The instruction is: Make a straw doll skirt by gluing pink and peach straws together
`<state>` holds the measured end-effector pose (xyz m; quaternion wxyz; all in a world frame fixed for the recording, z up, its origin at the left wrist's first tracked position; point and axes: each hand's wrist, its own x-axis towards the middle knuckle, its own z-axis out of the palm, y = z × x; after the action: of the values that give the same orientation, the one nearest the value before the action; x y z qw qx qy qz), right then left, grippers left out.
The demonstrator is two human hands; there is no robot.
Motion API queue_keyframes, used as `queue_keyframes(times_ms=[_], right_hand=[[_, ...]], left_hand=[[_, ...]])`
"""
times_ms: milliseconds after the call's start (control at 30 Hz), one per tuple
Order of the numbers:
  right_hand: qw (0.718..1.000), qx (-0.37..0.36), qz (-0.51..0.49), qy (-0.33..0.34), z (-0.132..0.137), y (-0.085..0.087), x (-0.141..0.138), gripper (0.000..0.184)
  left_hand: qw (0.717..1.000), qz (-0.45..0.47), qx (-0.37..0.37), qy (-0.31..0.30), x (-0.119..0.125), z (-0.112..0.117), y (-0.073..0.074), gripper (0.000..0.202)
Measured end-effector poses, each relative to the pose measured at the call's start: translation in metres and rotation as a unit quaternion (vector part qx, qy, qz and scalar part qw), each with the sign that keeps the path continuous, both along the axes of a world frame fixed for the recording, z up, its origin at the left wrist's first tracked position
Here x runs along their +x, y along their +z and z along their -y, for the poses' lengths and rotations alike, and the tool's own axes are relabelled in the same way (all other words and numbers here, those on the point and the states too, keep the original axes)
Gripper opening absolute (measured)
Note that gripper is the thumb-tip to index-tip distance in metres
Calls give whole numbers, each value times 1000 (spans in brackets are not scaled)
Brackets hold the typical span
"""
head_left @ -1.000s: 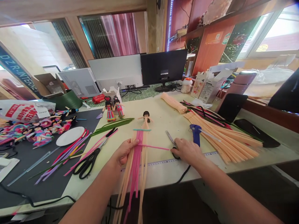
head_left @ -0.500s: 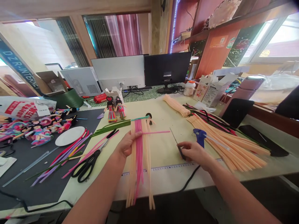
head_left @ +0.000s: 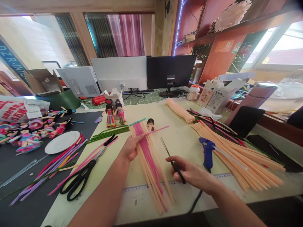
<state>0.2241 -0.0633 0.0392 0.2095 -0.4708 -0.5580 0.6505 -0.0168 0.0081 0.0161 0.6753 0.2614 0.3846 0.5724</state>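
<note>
My left hand [head_left: 131, 146] is closed on a flat row of peach and pink pipe cleaners [head_left: 147, 151]. A teal stem [head_left: 138, 122] runs across the row's top end, and a single pink stem [head_left: 159, 128] sticks out sideways from under my thumb. The loose ends slant down over a ruler [head_left: 134, 188]. In my right hand [head_left: 187, 171] are slim scissors [head_left: 169, 151] with black handles, their thin blades close together and pointing up-left, apart from the stems. Just behind the row lies a small black-haired doll head [head_left: 150, 123].
Larger black-handled scissors [head_left: 81, 179] lie at left, beside loose coloured stems [head_left: 47, 176] and a white plate [head_left: 62, 142]. Two finished dolls [head_left: 110, 115] stand behind. At right are a blue glue gun [head_left: 207, 153] with a cord and a fan of peach stems [head_left: 239, 157].
The row of stems has tilted, its lower ends swinging right. My right hand has lowered and moved slightly left with the scissors. The camera view has shifted a little.
</note>
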Motion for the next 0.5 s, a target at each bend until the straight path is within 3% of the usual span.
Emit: queue_keyframes(times_ms=[300, 500], right_hand=[[998, 36, -23, 44, -27, -7, -27, 44], [996, 54, -63, 46, -33, -8, -37, 52]], left_hand=[[1000, -6, 20, -20, 0, 7, 6, 44], [999, -20, 21, -24, 5, 9, 5, 44]])
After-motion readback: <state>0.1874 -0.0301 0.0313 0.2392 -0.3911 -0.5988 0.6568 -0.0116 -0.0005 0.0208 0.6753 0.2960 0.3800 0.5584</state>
